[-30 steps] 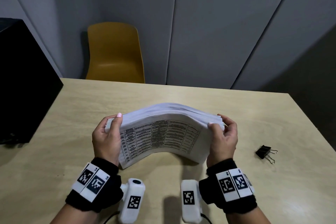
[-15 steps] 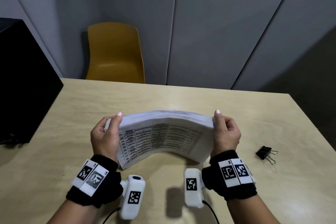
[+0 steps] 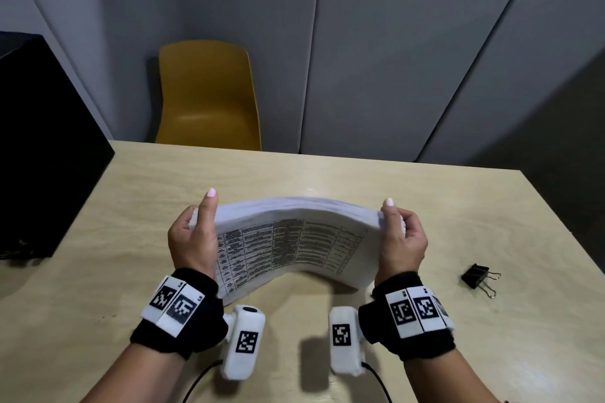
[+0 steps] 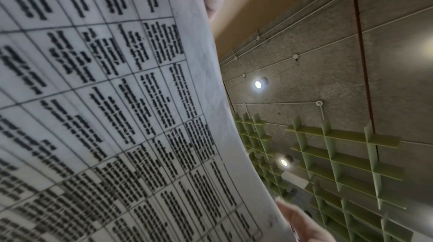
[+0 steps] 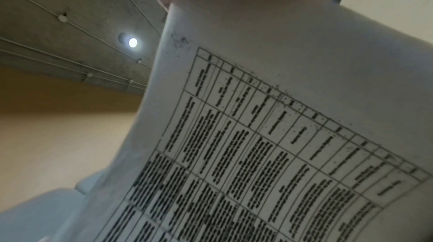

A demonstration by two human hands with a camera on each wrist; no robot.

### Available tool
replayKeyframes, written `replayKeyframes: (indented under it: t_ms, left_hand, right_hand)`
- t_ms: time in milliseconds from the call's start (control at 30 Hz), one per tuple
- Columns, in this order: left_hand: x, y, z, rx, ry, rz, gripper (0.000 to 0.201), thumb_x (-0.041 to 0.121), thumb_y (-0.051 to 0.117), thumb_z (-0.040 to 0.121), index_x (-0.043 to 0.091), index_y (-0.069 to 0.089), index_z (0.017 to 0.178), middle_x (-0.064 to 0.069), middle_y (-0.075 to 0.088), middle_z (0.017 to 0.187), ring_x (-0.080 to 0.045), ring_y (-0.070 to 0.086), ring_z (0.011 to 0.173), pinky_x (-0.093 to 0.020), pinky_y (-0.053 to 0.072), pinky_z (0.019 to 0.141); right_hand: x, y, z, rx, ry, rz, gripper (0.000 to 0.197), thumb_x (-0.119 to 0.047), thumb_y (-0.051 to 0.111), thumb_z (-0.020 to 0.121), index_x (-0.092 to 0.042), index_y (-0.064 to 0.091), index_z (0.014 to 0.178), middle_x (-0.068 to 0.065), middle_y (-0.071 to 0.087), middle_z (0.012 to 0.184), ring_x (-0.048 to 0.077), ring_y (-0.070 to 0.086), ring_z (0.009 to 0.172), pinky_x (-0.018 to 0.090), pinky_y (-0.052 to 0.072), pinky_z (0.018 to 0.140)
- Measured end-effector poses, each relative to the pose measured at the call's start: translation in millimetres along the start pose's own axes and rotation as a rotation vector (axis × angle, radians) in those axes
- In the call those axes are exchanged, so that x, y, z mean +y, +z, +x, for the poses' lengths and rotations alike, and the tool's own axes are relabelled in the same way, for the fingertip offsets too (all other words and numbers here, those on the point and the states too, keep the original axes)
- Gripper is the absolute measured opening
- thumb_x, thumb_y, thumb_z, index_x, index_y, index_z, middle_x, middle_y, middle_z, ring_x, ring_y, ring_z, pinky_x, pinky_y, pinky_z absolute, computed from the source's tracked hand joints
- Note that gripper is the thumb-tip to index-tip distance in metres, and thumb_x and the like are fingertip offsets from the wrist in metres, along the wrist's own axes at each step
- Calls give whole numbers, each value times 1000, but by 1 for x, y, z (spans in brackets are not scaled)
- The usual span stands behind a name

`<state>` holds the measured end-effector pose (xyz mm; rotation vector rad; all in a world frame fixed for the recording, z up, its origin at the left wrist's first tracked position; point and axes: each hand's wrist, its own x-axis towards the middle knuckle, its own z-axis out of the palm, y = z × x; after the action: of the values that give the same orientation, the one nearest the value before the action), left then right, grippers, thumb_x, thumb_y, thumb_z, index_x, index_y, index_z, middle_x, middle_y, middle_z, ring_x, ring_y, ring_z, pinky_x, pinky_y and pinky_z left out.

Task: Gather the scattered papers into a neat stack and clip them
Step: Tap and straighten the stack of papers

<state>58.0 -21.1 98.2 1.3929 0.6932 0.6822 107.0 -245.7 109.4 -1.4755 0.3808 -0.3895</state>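
A thick stack of white papers with a printed table on its near face stands on edge on the wooden table, bowed upward in the middle. My left hand grips its left end, thumb up along the edge. My right hand grips the right end the same way. Both wrist views are filled by the printed sheet, with blurred fingers at the frame edges. A black binder clip lies on the table to the right of my right hand, untouched.
A black box sits at the table's left edge. A yellow chair stands behind the far edge, against grey wall panels. Cables run from the wrist cameras near the table's front edge.
The stack has been raised slightly and squared; its fanned top edges have come together. My right thumb has come up along the right edge, and both hands have shifted a little outward.
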Motion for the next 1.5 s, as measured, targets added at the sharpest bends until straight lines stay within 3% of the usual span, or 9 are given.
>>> replayKeyframes:
  t_ms: [133,300,467,633,767,900,1067,1433,1500]
  left_hand:
    - [9,2,-7,-20,-7,-26,27,37,59,75,15,57,58,8,50,47,-22,49,60,-29,38,57]
    - [2,-2,-5,2,-10,3,59,70,47,69,11,46,64,-12,42,67,-23,44,64,-34,36,63]
    - [0,-2,-3,1,-1,37,46,57,58,69,17,47,48,-7,45,59,-26,49,66,-36,39,65]
    - [4,-8,-8,-41,-10,-49,49,63,43,74,17,57,65,-11,53,72,-32,55,74,-41,46,70]
    - [-10,-32,-15,-356,117,-66,48,40,59,68,12,58,107,-3,66,91,-16,65,84,-31,55,70]
    - [-23,-35,-26,-368,-18,108,9,-3,66,79,6,62,80,12,69,55,3,63,52,-18,54,57]
    - [-5,-25,-32,-345,-14,58,16,-6,58,83,9,61,81,21,64,49,8,62,51,-6,46,46]
    - [-20,-40,-26,-436,-147,98,14,0,62,82,14,62,82,18,69,56,4,65,55,-25,54,72]
    - [-16,-38,-28,-414,-133,69,17,-7,59,81,10,61,81,17,69,54,4,65,54,-19,55,58]
  right_hand:
    - [4,0,-4,-1,-47,-69,19,-43,62,66,-25,57,63,-13,56,66,-5,53,60,21,43,66]
    - [7,0,1,-32,-52,-58,26,-48,52,73,-24,55,64,-8,58,70,6,51,67,24,42,66]
    - [12,0,-1,-11,-93,-102,18,-44,55,70,-27,56,65,-11,57,70,6,52,69,22,41,66]
    - [7,-8,2,-195,-137,10,46,-61,44,69,-23,60,88,-13,56,85,4,52,82,23,39,75]
    - [28,-38,1,-592,-265,-129,111,-53,79,47,-29,26,141,-22,48,124,-6,52,105,12,41,92]
    - [51,-47,5,-553,-343,-346,68,-1,73,69,-54,51,105,-27,60,96,-13,58,87,-1,40,74]
    - [56,-36,7,-470,-218,-245,9,-30,73,64,-32,69,72,-6,70,77,10,64,76,27,54,72]
    - [61,-41,-1,-559,-17,-184,39,12,70,71,-25,61,75,-18,70,65,-14,61,65,16,52,69]
    - [59,-43,-1,-534,-5,-135,44,18,66,72,-25,61,78,-20,70,63,-11,63,65,12,53,66]
